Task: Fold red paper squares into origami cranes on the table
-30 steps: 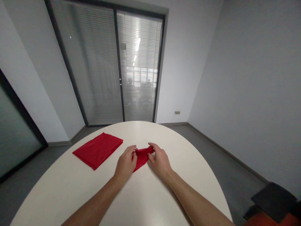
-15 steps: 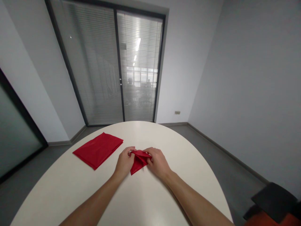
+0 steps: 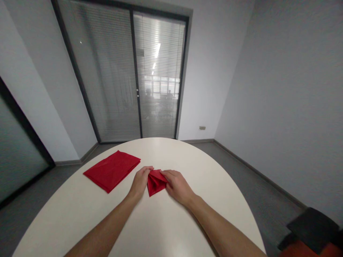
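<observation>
A small piece of folded red cloth (image 3: 157,182) is between my two hands, over the middle of the round table. My left hand (image 3: 139,181) grips its left edge, with thumb and fingers closed on it. On the other side my right hand (image 3: 177,184) pinches the right edge. The near face of the piece hangs slightly open like a pocket, with dark folds inside. A larger red cloth (image 3: 112,170), folded flat with layered edges, lies on the table to the left of my left hand.
The round cream table (image 3: 150,228) fills the foreground. Beyond it stand a glass door with blinds (image 3: 160,107) and grey-white walls. A black and orange chair (image 3: 312,228) is at the lower right. A wall socket (image 3: 202,127) sits low on the far wall.
My hands have drawn slightly closer together. The small red cloth has flattened at its top and its right side has shifted left. The larger cloth has stayed put.
</observation>
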`<state>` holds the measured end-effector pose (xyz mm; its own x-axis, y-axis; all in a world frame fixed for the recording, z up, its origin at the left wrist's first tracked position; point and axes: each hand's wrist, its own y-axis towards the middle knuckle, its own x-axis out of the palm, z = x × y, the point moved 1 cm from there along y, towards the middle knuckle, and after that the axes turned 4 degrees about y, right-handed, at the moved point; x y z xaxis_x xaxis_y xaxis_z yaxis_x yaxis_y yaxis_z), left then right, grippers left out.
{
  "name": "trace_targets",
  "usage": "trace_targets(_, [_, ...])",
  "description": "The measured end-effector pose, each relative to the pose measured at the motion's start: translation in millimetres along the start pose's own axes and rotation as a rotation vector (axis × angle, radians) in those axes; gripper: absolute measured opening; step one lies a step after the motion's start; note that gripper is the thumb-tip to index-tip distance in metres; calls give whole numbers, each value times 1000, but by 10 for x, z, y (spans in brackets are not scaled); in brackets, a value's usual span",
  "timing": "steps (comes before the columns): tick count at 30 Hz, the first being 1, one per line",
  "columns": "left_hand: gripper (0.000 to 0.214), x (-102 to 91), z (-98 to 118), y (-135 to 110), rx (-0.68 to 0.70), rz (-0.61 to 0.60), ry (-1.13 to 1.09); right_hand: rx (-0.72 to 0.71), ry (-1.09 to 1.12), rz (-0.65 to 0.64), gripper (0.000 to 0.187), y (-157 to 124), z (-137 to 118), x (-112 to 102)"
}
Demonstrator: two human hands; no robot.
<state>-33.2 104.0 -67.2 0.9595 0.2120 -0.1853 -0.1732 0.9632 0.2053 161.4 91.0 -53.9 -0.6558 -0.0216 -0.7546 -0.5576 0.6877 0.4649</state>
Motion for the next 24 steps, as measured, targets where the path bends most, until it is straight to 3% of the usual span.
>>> trace_targets(7, [27,26,-108,61,16,59,68,-36,-16,-25,60,-28,39,55])
trace_targets(13, [31,25,-146,44,162,61,286,15,-70,-106,47,-57,-3,34])
trace_targets(18, [39,75,-111,-46,218,-116,467,41,-114,-146,41,-61,-45,-25])
trace_targets(22, [45,128,-84,-191,394,-276,816,97,-148,-126,30,-44,-34,-86])
trace_targets(24, [46,140,-67,-251,415,-335,931,144,-160,-110,29,-29,-27,-116])
